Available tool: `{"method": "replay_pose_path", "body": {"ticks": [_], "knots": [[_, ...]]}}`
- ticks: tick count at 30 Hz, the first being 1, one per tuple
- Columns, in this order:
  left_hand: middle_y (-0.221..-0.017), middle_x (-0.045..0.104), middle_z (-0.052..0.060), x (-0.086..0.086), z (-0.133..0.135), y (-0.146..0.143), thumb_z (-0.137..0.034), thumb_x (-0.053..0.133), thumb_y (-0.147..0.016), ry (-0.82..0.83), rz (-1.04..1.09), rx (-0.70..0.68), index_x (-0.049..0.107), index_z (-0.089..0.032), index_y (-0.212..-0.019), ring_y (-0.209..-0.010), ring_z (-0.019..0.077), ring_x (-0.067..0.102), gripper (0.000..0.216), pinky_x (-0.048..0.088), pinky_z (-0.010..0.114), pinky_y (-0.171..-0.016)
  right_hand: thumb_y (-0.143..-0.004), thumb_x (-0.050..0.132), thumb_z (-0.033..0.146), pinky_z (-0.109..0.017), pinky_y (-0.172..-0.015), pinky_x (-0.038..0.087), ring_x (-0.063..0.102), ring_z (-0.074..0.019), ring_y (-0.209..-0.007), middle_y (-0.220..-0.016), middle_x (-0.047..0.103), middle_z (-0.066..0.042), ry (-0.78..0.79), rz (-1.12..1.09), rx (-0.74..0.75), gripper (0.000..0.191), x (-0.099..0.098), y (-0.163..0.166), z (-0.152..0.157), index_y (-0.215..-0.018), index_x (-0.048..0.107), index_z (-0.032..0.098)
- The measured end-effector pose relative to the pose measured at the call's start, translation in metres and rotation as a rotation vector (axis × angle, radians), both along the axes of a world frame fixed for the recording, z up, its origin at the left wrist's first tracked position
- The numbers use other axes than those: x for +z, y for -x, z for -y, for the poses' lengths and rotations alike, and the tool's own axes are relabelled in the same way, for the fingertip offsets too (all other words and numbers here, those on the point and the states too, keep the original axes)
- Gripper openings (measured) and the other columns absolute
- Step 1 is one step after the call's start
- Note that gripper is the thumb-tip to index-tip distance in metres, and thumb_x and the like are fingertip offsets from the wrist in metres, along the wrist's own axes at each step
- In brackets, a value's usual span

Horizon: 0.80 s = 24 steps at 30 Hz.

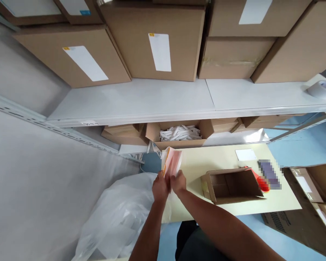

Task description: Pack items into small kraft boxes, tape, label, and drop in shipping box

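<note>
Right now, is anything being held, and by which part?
Yes: a pink-and-white packet, held by the sides of its near end, between the left hand and the right hand.

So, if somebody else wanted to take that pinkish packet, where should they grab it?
Probably take the pinkish packet by its far end, coming from the shelf side: the left hand and right hand hold the near part, while the far end sticks out uncovered and looks fairly flat.

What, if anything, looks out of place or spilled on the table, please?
Nothing looks spilled. The odd spot is beside the open box on the table, where a dark item and part of a red item are pixelated, so I cannot tell what they are.
</note>
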<state>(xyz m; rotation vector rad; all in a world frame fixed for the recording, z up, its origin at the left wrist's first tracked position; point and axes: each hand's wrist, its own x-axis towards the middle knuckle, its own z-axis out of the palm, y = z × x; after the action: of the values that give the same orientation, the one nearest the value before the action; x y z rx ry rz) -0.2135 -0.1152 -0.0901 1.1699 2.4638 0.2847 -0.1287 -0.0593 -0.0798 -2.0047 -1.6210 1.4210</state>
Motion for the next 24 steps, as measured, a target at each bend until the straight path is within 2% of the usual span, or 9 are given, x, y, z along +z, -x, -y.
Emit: {"method": "replay_pose_path", "body": {"ticks": [2, 4, 8, 12, 16, 18, 20, 23, 24], "knots": [[-0.117, 0.069, 0.02, 0.006, 0.009, -0.007, -0.034, 0.038, -0.099, -0.111, 0.006, -0.087, 0.049, -0.012, -0.134, -0.11, 0.0317, 0.067, 0.043, 0.049, 0.041, -0.097, -0.084, 0.052, 0.019, -0.03, -0.067, 0.05, 0.064, -0.0212, -0.071, -0.074, 0.064, -0.001, -0.004, -0.018, -0.048, 0.006, 0.013, -0.003, 0.004, -0.087, 0.051, 0.024], [-0.132, 0.062, 0.022, 0.012, 0.018, -0.011, -0.031, 0.045, -0.095, -0.232, 0.046, -0.186, 0.044, -0.013, -0.14, -0.124, 0.0332, 0.06, 0.049, 0.045, 0.045, -0.106, -0.084, 0.054, 0.021, -0.027, -0.063, 0.049, 0.063, -0.0194, -0.07, -0.075, 0.065, 0.0, 0.007, -0.085, -0.085, 0.004, 0.027, -0.009, 0.005, -0.085, 0.051, 0.024], [-0.147, 0.05, 0.021, 0.031, 0.027, -0.019, -0.026, 0.064, -0.076, -0.341, 0.14, -0.278, 0.034, -0.015, -0.149, -0.138, 0.0362, 0.048, 0.08, 0.041, 0.05, -0.113, -0.083, 0.056, 0.022, -0.026, -0.066, 0.05, 0.065, -0.0186, -0.076, -0.084, 0.07, -0.003, 0.031, -0.189, -0.123, 0.007, 0.061, -0.025, 0.005, -0.09, 0.054, 0.022], [-0.143, 0.054, 0.02, 0.069, 0.02, -0.033, -0.028, 0.061, -0.078, -0.387, 0.154, -0.274, 0.037, -0.016, -0.147, -0.133, 0.0345, 0.053, 0.074, 0.046, 0.048, -0.109, -0.084, 0.06, 0.024, -0.031, -0.074, 0.052, 0.068, -0.021, -0.082, -0.088, 0.071, -0.005, -0.022, -0.239, -0.103, 0.015, 0.098, -0.044, 0.006, -0.097, 0.054, 0.02], [-0.131, 0.066, 0.014, 0.12, 0.008, -0.049, -0.031, 0.053, -0.087, -0.384, 0.133, -0.171, 0.05, -0.022, -0.138, -0.117, 0.0303, 0.066, 0.052, 0.055, 0.04, -0.093, -0.08, 0.072, 0.035, -0.032, -0.079, 0.055, 0.069, -0.021, -0.089, -0.098, 0.07, -0.006, -0.156, -0.439, -0.051, 0.03, 0.133, -0.072, 0.005, -0.101, 0.057, 0.019], [-0.123, 0.071, 0.011, 0.146, 0.001, -0.054, -0.037, 0.052, -0.09, -0.357, 0.147, -0.155, 0.054, -0.023, -0.133, -0.107, 0.0282, 0.07, 0.046, 0.057, 0.035, -0.086, -0.08, 0.075, 0.038, -0.033, -0.086, 0.055, 0.069, -0.021, -0.096, -0.106, 0.07, -0.007, -0.245, -0.542, 0.014, 0.035, 0.15, -0.099, 0.003, -0.105, 0.06, 0.019], [-0.115, 0.075, 0.008, 0.171, -0.008, -0.057, -0.045, 0.052, -0.09, -0.325, 0.182, -0.216, 0.057, -0.021, -0.13, -0.1, 0.0266, 0.073, 0.047, 0.057, 0.032, -0.081, -0.082, 0.075, 0.04, -0.034, -0.09, 0.055, 0.068, -0.0212, -0.101, -0.11, 0.07, -0.007, -0.352, -0.613, 0.124, 0.036, 0.162, -0.139, 0.0, -0.11, 0.063, 0.021], [-0.111, 0.077, 0.006, 0.205, -0.023, -0.063, -0.046, 0.052, -0.088, -0.242, 0.261, -0.429, 0.061, -0.021, -0.128, -0.098, 0.0242, 0.074, 0.048, 0.058, 0.028, -0.079, -0.093, 0.062, 0.036, -0.033, -0.087, 0.055, 0.069, -0.0196, -0.093, -0.1, 0.073, -0.005, -0.556, -0.566, 0.23, 0.018, 0.164, -0.218, -0.01, -0.104, 0.068, 0.022], [-0.113, 0.077, 0.004, 0.215, -0.029, -0.067, -0.044, 0.051, -0.088, -0.189, 0.287, -0.513, 0.062, -0.021, -0.127, -0.099, 0.0232, 0.074, 0.047, 0.057, 0.026, -0.08, -0.096, 0.057, 0.032, -0.034, -0.088, 0.055, 0.069, -0.0199, -0.092, -0.098, 0.072, -0.006, -0.634, -0.461, 0.165, 0.017, 0.159, -0.246, -0.015, -0.102, 0.069, 0.022]]}}
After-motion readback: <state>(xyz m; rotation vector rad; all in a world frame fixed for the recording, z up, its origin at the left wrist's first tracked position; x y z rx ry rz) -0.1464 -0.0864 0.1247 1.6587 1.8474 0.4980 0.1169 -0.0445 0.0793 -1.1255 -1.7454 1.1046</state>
